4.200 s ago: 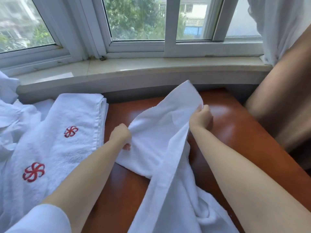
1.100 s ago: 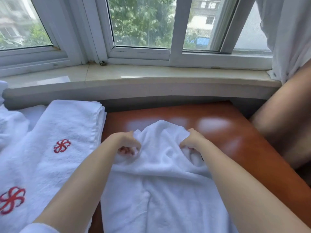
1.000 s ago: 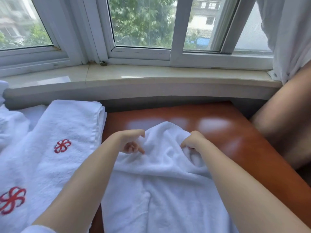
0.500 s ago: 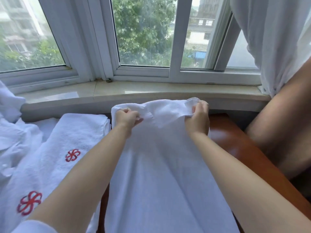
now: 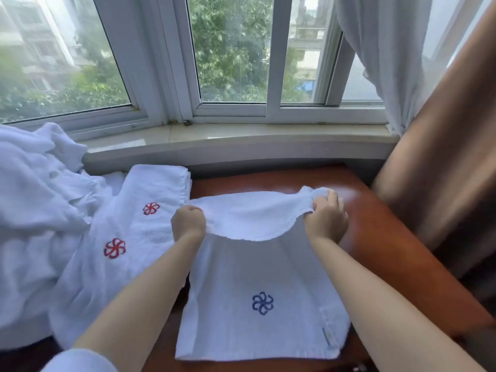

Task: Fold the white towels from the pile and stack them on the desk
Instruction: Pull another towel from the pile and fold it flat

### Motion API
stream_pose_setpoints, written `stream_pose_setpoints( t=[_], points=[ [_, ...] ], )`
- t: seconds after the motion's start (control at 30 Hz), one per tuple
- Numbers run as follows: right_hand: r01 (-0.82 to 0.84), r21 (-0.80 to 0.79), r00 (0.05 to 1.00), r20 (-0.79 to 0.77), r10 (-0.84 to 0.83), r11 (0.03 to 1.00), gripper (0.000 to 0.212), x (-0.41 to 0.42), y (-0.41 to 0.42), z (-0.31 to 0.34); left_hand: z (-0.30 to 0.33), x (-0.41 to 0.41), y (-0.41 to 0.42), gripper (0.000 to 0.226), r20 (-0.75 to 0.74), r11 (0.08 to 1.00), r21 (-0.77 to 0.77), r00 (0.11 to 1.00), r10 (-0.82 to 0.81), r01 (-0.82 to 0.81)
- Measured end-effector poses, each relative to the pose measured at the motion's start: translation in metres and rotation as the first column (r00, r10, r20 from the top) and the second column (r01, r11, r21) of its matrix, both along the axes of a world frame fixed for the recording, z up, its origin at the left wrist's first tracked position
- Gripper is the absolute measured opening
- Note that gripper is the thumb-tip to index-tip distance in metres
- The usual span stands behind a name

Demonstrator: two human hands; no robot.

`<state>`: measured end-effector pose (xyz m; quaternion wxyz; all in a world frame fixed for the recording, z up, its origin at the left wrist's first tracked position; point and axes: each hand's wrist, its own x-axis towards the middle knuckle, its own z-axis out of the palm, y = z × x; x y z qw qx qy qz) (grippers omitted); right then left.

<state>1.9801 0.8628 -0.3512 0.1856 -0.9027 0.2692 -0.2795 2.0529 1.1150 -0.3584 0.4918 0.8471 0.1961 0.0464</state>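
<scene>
Pinching the far edge of a towel, the left hand and right hand each keep a curled grip on one corner. It lies on the tabletop, blue logo up, beside folded towels and the pile.

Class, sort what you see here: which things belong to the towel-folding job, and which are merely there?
Job:
left hand
right hand
held towel
folded stack
pile
desk

Merely there:
window
sill
curtains
</scene>
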Motion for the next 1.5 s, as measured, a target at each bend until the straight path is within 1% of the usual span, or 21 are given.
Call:
stream_pose_setpoints(
  t=[0.07, 0.13, 0.17, 0.2, 0.27, 0.33, 0.37, 0.47, 0.57, 0.63, 0.7, 0.73, 0.83, 0.9, 1.0, 1.13, 1.17, 1.23, 1.3, 1.4, 1.5],
  points=[
    [0.007, 0.036, 0.993, 0.119, -0.011, 0.999, 0.008, -0.030, 0.008, 0.000, 0.005, -0.031, 0.001, 0.033, 0.070, 1.000, -0.013, 0.997, 0.024, -0.023],
    [0.006, 0.098, 0.982, 0.187, -0.024, 0.995, 0.006, -0.062, 0.016, -0.012, -0.001, -0.060, 0.001, 0.025, 0.062, 1.000, 0.004, 0.998, 0.027, -0.027],
    [-0.004, 0.150, 0.982, 0.190, -0.025, 0.989, 0.009, -0.078, 0.018, -0.020, -0.006, -0.074, 0.002, 0.017, 0.035, 0.999, -0.003, 0.999, 0.035, -0.035],
    [-0.015, 0.215, 0.985, 0.173, -0.023, 0.977, 0.015, -0.092, 0.020, -0.028, -0.012, -0.087, 0.002, 0.017, 0.003, 0.999, -0.020, 0.999, 0.049, -0.049],
    [-0.014, 0.342, 0.996, 0.092, -0.019, 0.940, 0.032, -0.115, 0.025, -0.044, -0.026, -0.112, 0.005, 0.028, -0.061, 0.996, -0.068, 0.997, 0.050, -0.054],
    [0.003, 0.377, 1.000, 0.024, -0.013, 0.926, 0.045, -0.135, 0.031, -0.057, -0.040, -0.135, 0.009, 0.019, -0.126, 0.992, -0.126, 0.992, 0.002, -0.018],
    [0.007, 0.381, 0.999, 0.036, -0.022, 0.925, 0.047, -0.144, 0.035, -0.062, -0.046, -0.145, 0.012, 0.016, -0.150, 0.992, -0.125, 0.989, -0.020, 0.001],
    [0.056, 0.439, 0.984, 0.129, -0.125, 0.897, 0.052, -0.164, 0.045, -0.070, -0.057, -0.169, 0.023, 0.016, -0.112, 0.999, 0.041, 0.993, -0.028, 0.032],
    [0.107, 0.502, 0.983, 0.077, -0.167, 0.858, 0.061, -0.175, 0.052, -0.079, -0.064, -0.186, 0.032, 0.025, -0.005, 0.995, 0.095, 1.000, -0.018, 0.018],
    [0.100, 0.478, 0.995, -0.042, -0.091, 0.872, 0.061, -0.181, 0.055, -0.089, -0.073, -0.192, 0.036, 0.024, -0.055, 0.978, 0.167, 0.991, -0.120, 0.127],
    [0.098, 0.408, 0.985, -0.169, -0.031, 0.908, 0.061, -0.183, 0.056, -0.098, -0.083, -0.196, 0.039, 0.032, -0.165, 0.910, 0.290, 0.952, -0.259, 0.298],
    [0.100, 0.370, 0.977, -0.211, -0.021, 0.924, 0.061, -0.183, 0.056, -0.102, -0.088, -0.198, 0.040, 0.037, -0.189, 0.876, 0.338, 0.937, -0.294, 0.343],
    [0.101, 0.298, 0.970, -0.241, -0.028, 0.949, 0.058, -0.183, 0.050, -0.107, -0.097, -0.203, 0.040, 0.032, -0.218, 0.818, 0.413, 0.915, -0.338, 0.401],
    [0.100, 0.321, 0.982, -0.184, -0.042, 0.942, 0.061, -0.184, 0.043, -0.110, -0.100, -0.204, 0.041, 0.031, -0.233, 0.803, 0.422, 0.906, -0.352, 0.421],
    [0.099, 0.351, 0.992, -0.107, -0.066, 0.931, 0.066, -0.186, 0.027, -0.106, -0.101, -0.205, 0.041, 0.032, -0.216, 0.811, 0.418, 0.912, -0.350, 0.410],
    [0.177, 0.306, 0.976, 0.071, -0.207, 0.936, 0.060, -0.175, -0.012, -0.079, -0.099, -0.204, 0.035, 0.035, -0.175, 0.837, 0.404, 0.929, -0.325, 0.369],
    [0.188, 0.303, 0.971, 0.085, -0.223, 0.934, 0.058, -0.174, -0.022, -0.073, -0.098, -0.205, 0.031, 0.034, -0.162, 0.843, 0.394, 0.931, -0.327, 0.365],
    [0.202, 0.325, 0.975, 0.024, -0.222, 0.924, 0.055, -0.177, -0.037, -0.071, -0.098, -0.206, 0.022, 0.033, -0.150, 0.868, 0.351, 0.936, -0.318, 0.351],
    [0.239, 0.395, 0.971, -0.118, -0.210, 0.887, 0.047, -0.184, -0.040, -0.078, -0.098, -0.208, 0.012, 0.034, -0.169, 0.891, 0.312, 0.942, -0.289, 0.329],
    [0.289, 0.333, 0.933, -0.306, -0.187, 0.898, 0.041, -0.195, -0.031, -0.092, -0.098, -0.208, 0.001, 0.037, -0.150, 0.947, 0.203, 0.964, -0.221, 0.249],
    [0.259, 0.280, 0.932, -0.322, -0.163, 0.924, 0.044, -0.189, -0.025, -0.092, -0.094, -0.204, 0.004, 0.035, -0.185, 0.956, 0.210, 0.969, -0.166, 0.204]
  ],
)
